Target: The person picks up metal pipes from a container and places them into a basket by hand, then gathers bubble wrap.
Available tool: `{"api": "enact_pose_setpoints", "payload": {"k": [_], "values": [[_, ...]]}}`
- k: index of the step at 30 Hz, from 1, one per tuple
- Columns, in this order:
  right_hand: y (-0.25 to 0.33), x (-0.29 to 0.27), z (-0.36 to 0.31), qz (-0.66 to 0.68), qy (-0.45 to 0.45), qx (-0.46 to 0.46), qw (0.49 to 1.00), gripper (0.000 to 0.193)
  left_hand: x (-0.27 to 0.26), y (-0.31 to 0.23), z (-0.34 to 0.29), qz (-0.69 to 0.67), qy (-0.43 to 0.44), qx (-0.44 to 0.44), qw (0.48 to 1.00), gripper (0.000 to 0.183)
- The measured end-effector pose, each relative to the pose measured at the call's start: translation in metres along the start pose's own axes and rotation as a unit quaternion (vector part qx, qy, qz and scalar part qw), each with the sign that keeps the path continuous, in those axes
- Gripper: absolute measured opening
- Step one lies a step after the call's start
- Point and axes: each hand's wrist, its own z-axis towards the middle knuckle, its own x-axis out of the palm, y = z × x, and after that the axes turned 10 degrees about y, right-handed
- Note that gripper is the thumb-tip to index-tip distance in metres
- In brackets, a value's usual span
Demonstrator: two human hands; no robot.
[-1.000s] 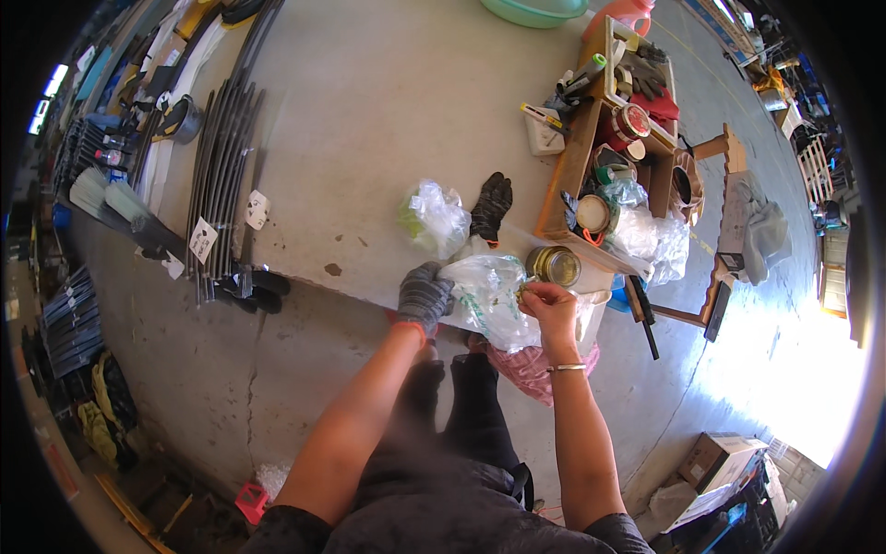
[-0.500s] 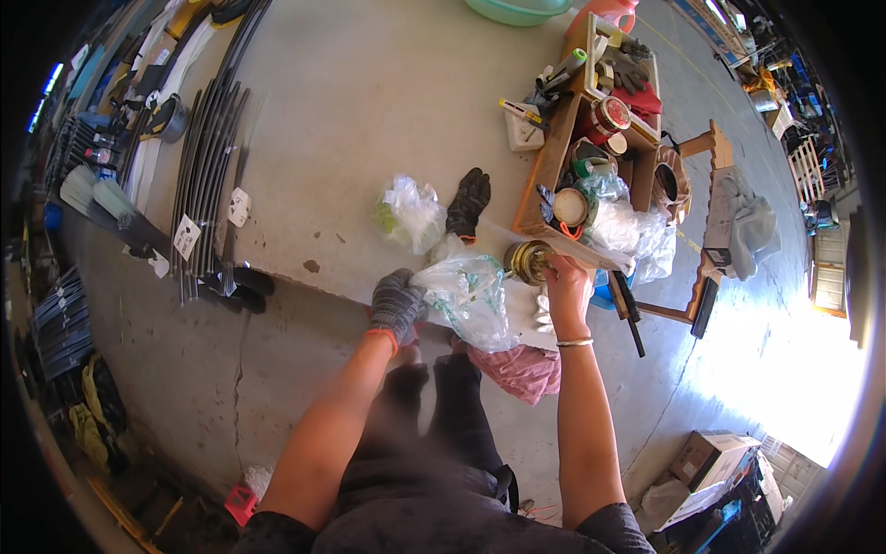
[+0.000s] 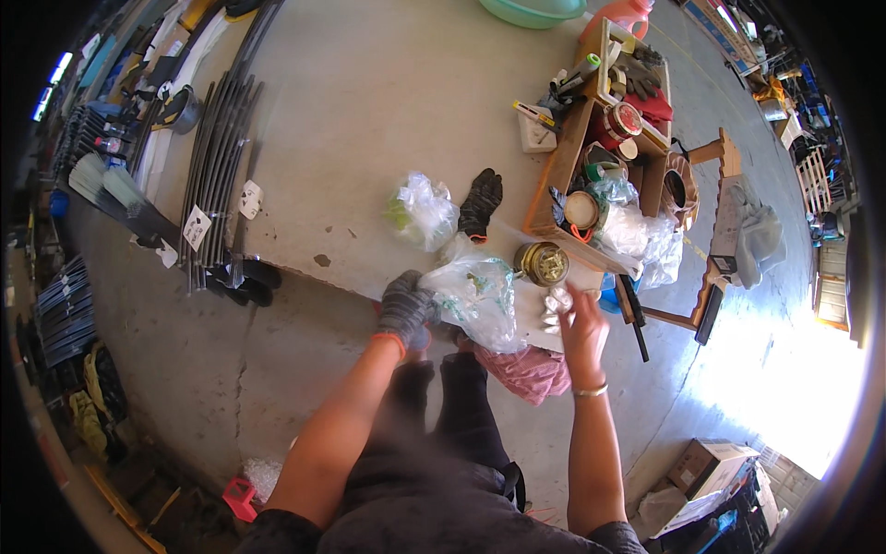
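My left hand (image 3: 406,309), in a grey knitted glove with an orange cuff, is closed on the near left edge of a clear plastic bag (image 3: 480,300) at the table's front edge. My bare right hand (image 3: 583,334), a bangle at its wrist, hovers with fingers apart near small white crumpled pieces (image 3: 556,307). It holds nothing that I can see. Just beyond stands a round gold-coloured tin (image 3: 543,264), its inside not clear to me. A black glove (image 3: 480,205) lies behind the bag, beside another clear bag with something green in it (image 3: 425,212).
At the right stands a wooden box (image 3: 546,198) crowded with tins, gloves and plastic. Dark rods (image 3: 210,185) lie along the table's left side. A pink cloth (image 3: 526,374) hangs at the front edge. A green basin (image 3: 535,11) is at the far end.
My right hand has let go of the gold-coloured tin and drawn back toward me, fingers spreading. The tin now rests on the table. My left hand keeps its hold on the bag.
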Motion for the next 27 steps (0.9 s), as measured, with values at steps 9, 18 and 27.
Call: {"api": "enact_pose_setpoints", "payload": {"k": [9,18,27], "values": [[0.081,0.07,-0.003,0.163,0.077,-0.037,0.983,0.059,-0.007,-0.002,-0.03,0.627,0.13,0.22,0.736,0.027],[0.118,0.059,-0.019,0.297,0.104,-0.161,0.936,0.015,-0.02,0.031,-0.042,0.426,0.333,0.201,0.817,0.026],[0.121,0.005,-0.012,0.478,0.328,-0.144,0.802,0.025,0.005,-0.002,-0.071,0.447,0.301,0.244,0.806,0.035]]}}
